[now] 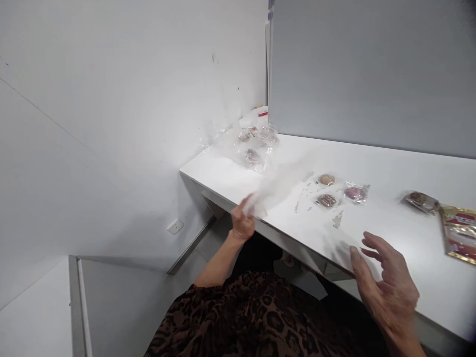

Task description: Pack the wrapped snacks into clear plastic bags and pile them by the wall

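My left hand (243,220) is closed around one end of a clear plastic bag (282,183), which is smeared by motion and stretches over the white table (219,171). Above the table's front edge, my right hand (386,277) hangs with its fingers apart and nothing in them. Between the hands and farther back lie a tan wrapped cookie (327,179), a brown striped wrapped cookie (326,200) and a pink wrapped cookie (355,194). Several more wrapped pieces (252,156) sit in clear plastic at the far left corner.
To the right are a dark wrapped snack (423,202) and a gold and red packet (460,233). A grey panel (372,74) rises along the table's back edge. The white wall (130,99) closes off the left side, with a power outlet (175,226) low on it.
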`<state>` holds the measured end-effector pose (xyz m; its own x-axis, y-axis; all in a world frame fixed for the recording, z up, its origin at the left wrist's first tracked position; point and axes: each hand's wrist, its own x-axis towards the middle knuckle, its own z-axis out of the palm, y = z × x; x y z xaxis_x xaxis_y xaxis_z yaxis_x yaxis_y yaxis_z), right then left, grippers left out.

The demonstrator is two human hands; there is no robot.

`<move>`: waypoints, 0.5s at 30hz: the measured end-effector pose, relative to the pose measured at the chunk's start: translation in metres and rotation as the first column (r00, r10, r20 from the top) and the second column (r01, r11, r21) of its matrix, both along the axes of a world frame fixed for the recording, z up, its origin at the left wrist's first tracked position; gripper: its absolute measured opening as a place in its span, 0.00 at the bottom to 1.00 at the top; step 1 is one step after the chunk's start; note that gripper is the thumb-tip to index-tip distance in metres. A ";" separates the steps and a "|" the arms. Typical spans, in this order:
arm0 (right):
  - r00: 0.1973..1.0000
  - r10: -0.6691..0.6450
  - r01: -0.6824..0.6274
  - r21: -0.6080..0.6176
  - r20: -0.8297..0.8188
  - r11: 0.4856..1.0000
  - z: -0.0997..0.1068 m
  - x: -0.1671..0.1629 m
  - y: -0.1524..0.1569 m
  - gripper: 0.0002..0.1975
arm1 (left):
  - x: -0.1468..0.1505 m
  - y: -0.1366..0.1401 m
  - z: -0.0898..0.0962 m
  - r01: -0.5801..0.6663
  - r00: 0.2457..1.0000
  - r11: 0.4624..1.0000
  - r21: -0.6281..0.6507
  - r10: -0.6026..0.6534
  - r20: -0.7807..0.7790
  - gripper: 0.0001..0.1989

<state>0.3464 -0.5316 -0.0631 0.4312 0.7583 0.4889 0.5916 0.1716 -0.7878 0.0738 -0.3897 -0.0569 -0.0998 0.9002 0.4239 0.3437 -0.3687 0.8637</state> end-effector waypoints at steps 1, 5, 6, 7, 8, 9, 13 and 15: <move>0.999 -0.033 0.033 -0.015 0.018 0.999 -0.004 0.002 -0.002 0.29 | -0.014 0.013 0.005 -0.108 0.993 0.994 -0.003 0.108 0.047 0.17; 0.977 -0.083 0.083 0.010 0.197 0.996 -0.020 0.006 -0.003 0.31 | -0.069 0.074 0.025 -0.417 0.909 0.907 0.053 0.415 0.047 0.20; 0.960 -0.083 0.075 0.038 0.267 0.996 -0.023 0.007 -0.002 0.33 | -0.081 0.090 0.028 -0.441 0.897 0.894 0.082 0.443 -0.006 0.22; 0.939 -0.078 0.060 0.063 0.335 0.996 -0.025 0.007 -0.001 0.35 | -0.091 0.107 0.030 -0.453 0.882 0.886 0.102 0.462 -0.092 0.23; 0.915 -0.072 0.045 0.077 0.396 0.996 -0.026 0.007 0.001 0.37 | -0.101 0.124 0.030 -0.456 0.855 0.884 0.104 0.467 -0.224 0.25; 0.886 -0.069 0.034 0.085 0.458 0.996 -0.027 0.007 0.004 0.38 | -0.108 0.140 0.030 -0.451 0.810 0.888 0.086 0.448 -0.379 0.28; 0.798 -0.096 0.024 0.128 0.595 0.991 -0.036 0.009 0.009 0.38 | -0.126 0.212 0.026 -0.433 0.590 0.896 -0.098 0.199 -0.782 0.32; 0.835 -0.073 0.014 0.112 0.546 0.994 -0.048 0.013 0.010 0.35 | -0.128 0.249 0.025 -0.424 0.569 0.891 -0.166 0.119 -0.814 0.30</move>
